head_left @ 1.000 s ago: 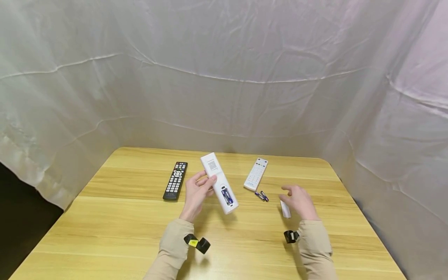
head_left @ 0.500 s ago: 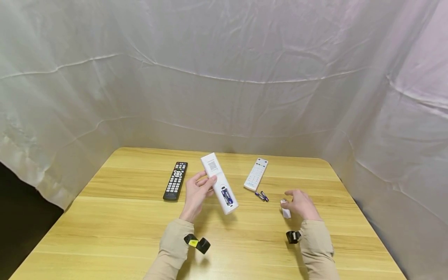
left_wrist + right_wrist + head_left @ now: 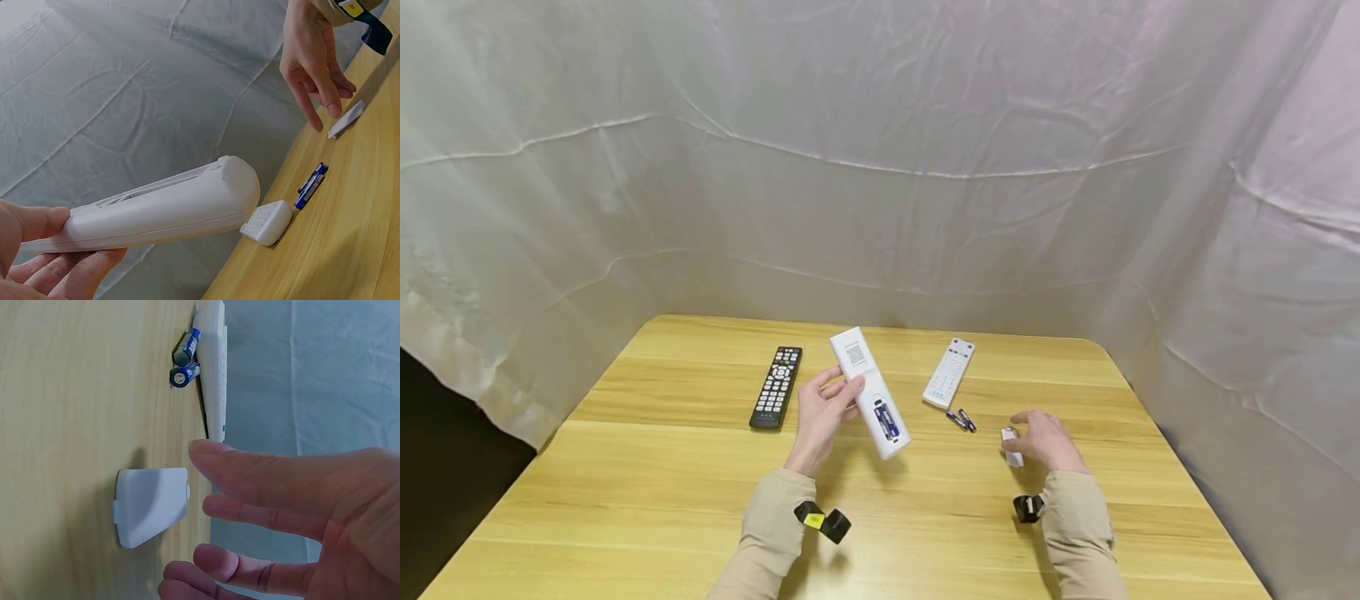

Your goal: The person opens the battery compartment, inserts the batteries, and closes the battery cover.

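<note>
My left hand grips a white remote control, thumb on its back and fingers underneath, tilted above the table. Its back faces up with the battery compartment uncovered, and blue batteries sit inside. On the right, my right hand hovers over a small white battery cover lying on the wood. In the right wrist view, the thumb and fingers are spread loosely beside that cover, with a gap between. Fingers partly hide the cover in the head view.
Two loose blue batteries lie near the lower end of a second white remote, buttons up. A black remote lies left of my left hand. Grey fabric surrounds the wooden table at the back and sides.
My right hand has lowered slightly and shifted a little right over the battery cover, showing more of it. The left hand and its remote have stayed in place.
</note>
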`<action>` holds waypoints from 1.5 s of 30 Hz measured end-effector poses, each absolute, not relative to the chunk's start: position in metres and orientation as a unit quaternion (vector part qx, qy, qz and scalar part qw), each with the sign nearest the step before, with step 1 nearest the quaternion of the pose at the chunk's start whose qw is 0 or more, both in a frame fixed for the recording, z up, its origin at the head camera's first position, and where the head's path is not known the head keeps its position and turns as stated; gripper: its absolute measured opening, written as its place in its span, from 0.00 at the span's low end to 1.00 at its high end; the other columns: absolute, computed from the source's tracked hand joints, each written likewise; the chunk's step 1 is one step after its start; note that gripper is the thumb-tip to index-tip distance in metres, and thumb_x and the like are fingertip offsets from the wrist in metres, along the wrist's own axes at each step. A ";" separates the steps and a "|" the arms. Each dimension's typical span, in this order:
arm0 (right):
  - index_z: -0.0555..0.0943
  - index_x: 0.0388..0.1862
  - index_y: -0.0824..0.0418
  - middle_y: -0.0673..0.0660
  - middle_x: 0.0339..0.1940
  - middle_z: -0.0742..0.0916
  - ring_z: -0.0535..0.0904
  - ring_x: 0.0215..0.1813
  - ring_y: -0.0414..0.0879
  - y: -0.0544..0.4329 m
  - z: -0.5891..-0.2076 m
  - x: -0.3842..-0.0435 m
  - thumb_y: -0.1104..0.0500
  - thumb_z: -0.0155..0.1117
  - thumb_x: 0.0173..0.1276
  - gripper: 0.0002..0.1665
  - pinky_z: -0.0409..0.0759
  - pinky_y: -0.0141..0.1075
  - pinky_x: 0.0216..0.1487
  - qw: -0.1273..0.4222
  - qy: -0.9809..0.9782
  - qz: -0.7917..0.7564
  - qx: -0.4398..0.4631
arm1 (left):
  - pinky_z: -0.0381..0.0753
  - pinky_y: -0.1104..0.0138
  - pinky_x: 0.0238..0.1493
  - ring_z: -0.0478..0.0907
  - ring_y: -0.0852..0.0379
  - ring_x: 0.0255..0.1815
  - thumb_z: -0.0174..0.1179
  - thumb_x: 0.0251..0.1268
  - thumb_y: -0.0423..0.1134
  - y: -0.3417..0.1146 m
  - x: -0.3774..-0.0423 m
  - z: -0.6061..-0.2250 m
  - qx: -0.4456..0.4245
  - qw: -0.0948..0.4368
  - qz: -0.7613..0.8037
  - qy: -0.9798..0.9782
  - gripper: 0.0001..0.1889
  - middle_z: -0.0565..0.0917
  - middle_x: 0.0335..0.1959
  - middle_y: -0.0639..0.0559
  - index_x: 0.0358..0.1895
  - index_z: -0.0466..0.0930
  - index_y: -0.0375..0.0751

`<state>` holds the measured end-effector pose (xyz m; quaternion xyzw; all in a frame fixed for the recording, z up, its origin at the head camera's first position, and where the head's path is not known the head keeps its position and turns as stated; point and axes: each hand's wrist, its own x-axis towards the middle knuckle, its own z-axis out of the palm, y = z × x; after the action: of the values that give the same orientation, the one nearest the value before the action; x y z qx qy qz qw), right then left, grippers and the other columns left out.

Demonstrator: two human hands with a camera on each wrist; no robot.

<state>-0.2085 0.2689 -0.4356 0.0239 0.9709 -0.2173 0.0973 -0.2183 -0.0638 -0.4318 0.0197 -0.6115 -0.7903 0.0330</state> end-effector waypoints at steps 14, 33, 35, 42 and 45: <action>0.79 0.61 0.69 0.78 0.60 0.81 0.78 0.58 0.69 0.268 -0.441 -0.210 0.57 0.72 0.61 0.31 0.79 0.62 0.61 0.102 0.971 -0.214 0.017 | 0.92 0.66 0.38 0.88 0.59 0.34 0.63 0.66 0.28 -0.064 -0.218 -0.432 0.025 0.035 -0.794 -0.607 0.22 0.87 0.47 0.29 0.62 0.75 0.28; 0.79 0.61 0.71 0.78 0.55 0.83 0.82 0.38 0.52 0.265 -0.449 -0.212 0.63 0.69 0.60 0.29 0.84 0.36 0.32 0.087 0.967 -0.235 0.040 | 0.92 0.68 0.37 0.88 0.59 0.33 0.64 0.66 0.28 -0.063 -0.219 -0.431 0.032 0.034 -0.793 -0.608 0.22 0.87 0.47 0.30 0.62 0.75 0.28; 0.79 0.61 0.71 0.78 0.55 0.83 0.83 0.38 0.53 0.265 -0.449 -0.212 0.64 0.69 0.59 0.29 0.85 0.36 0.32 0.087 0.967 -0.236 0.043 | 0.92 0.68 0.36 0.88 0.59 0.33 0.63 0.66 0.28 -0.063 -0.219 -0.432 0.030 0.035 -0.792 -0.608 0.22 0.88 0.47 0.30 0.62 0.75 0.28; 0.81 0.57 0.71 0.78 0.55 0.83 0.82 0.46 0.60 0.263 -0.449 -0.213 0.65 0.68 0.56 0.28 0.87 0.45 0.42 0.075 0.970 -0.226 0.045 | 0.92 0.68 0.36 0.88 0.60 0.32 0.63 0.66 0.28 -0.063 -0.219 -0.432 0.032 0.035 -0.792 -0.608 0.22 0.88 0.46 0.31 0.62 0.75 0.28; 0.82 0.56 0.71 0.77 0.54 0.84 0.82 0.46 0.61 0.262 -0.450 -0.213 0.65 0.68 0.54 0.27 0.85 0.48 0.45 0.068 0.973 -0.217 0.041 | 0.92 0.68 0.36 0.88 0.60 0.32 0.63 0.66 0.28 -0.063 -0.219 -0.432 0.033 0.035 -0.793 -0.608 0.22 0.88 0.46 0.31 0.62 0.75 0.28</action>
<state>-0.2130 0.2624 -0.4501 0.0412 0.9728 -0.2175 0.0685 -0.2193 -0.0634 -0.4316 0.0326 -0.6079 -0.7926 0.0345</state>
